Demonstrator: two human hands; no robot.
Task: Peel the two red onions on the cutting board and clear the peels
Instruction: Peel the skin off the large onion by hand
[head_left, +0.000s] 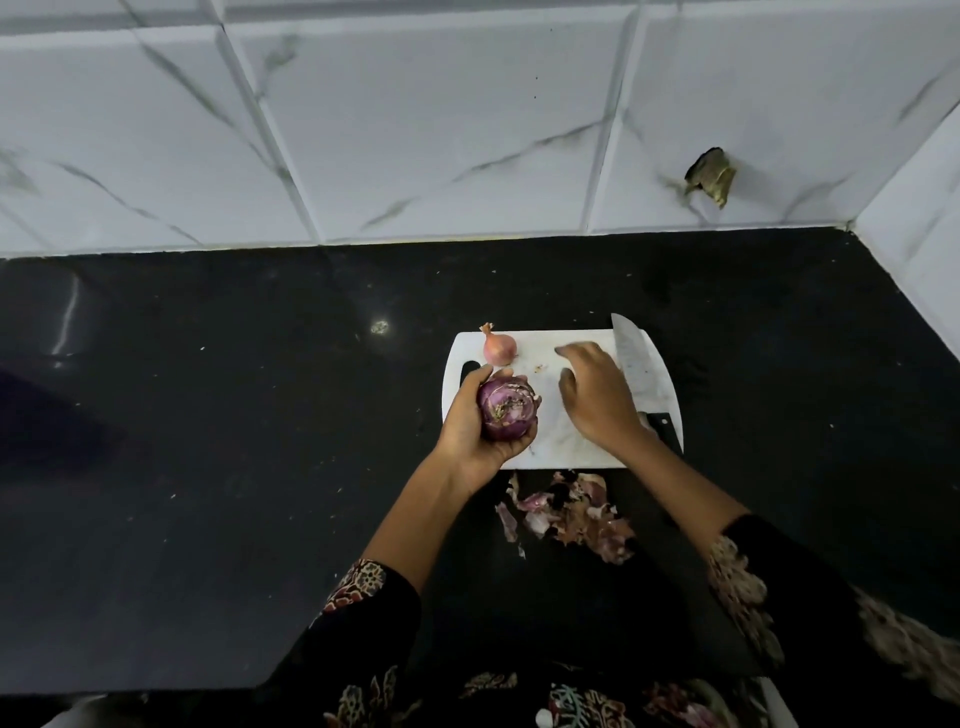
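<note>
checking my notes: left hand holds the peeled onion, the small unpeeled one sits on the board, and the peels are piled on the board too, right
Not quite. The head view shows the peels piled on the black counter just in front of the cutting board, not on it. The rest holds: the left hand holds the peeled onion, and the small unpeeled onion sits on the board.

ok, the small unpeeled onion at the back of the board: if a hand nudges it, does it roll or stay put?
The small onion looks round, so a nudge would probably roll it across the smooth cutting board. Its stem tip points up and back, so it likely wobbles rather than rolling straight. The dry skin is probably slippery and may slide off under a pinch.
</note>
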